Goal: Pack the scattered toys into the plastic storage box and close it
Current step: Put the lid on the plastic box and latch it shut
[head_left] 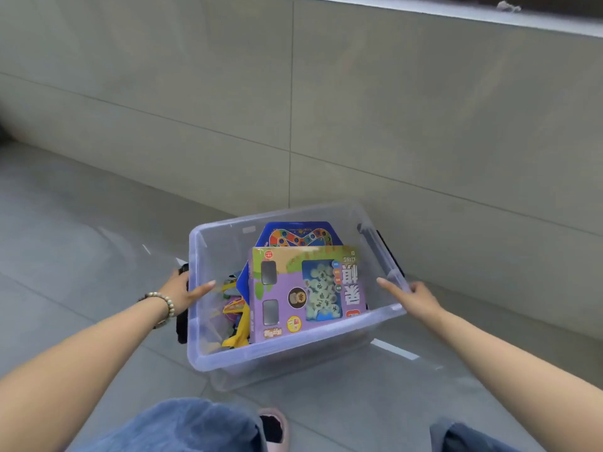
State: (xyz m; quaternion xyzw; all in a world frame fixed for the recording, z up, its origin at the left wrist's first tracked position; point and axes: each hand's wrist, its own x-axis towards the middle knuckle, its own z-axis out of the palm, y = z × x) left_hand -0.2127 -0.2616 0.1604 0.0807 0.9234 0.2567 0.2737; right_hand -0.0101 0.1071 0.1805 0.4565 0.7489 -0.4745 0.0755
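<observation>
Gripping the plastic storage box (293, 350) by opposite rims with left hand (184, 290) and right hand (414, 296); likely risking a blocked closure, given the purple game box (303, 288) leaning high between them.

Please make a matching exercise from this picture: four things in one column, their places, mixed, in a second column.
1 purple game box
2 blue game board
3 bead bracelet
4 pink slipper

A on the floor
B at the left hand's wrist
C in the storage box, nearest its far wall
D in the box, in front of the board

Pairs: 1-D, 2-C, 3-B, 4-A
</observation>
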